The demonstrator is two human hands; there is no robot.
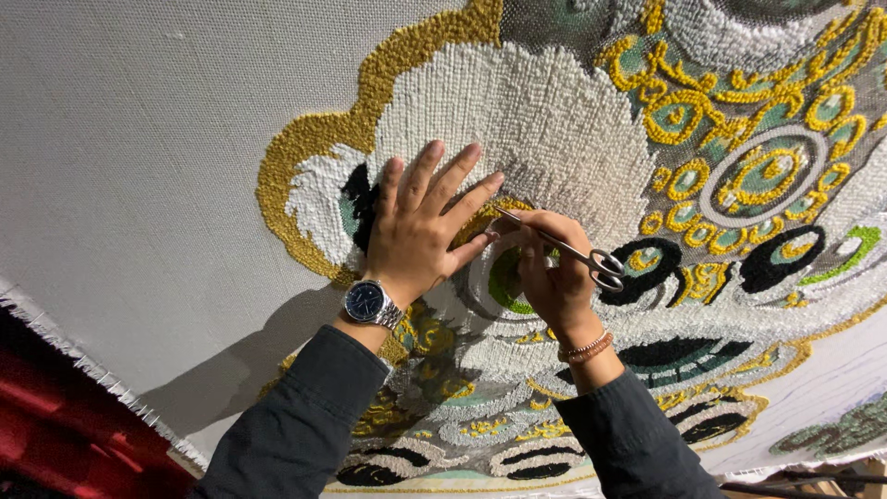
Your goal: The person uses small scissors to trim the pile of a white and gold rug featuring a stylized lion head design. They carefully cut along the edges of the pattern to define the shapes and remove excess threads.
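Right hand [554, 277] grips slim silver scissors [564, 248]; long axis diagonal, tips up-left toward left hand [420, 231]. Left hand lies open, flat on tufted cloth [545, 111], holding nothing.

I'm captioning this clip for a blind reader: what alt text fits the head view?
A person's left hand presses flat on a tufted rug stretched on pale backing cloth, while the right hand holds small metal scissors against the white, gold, green and black pile. A wristwatch and beaded bracelet show above dark sleeves.
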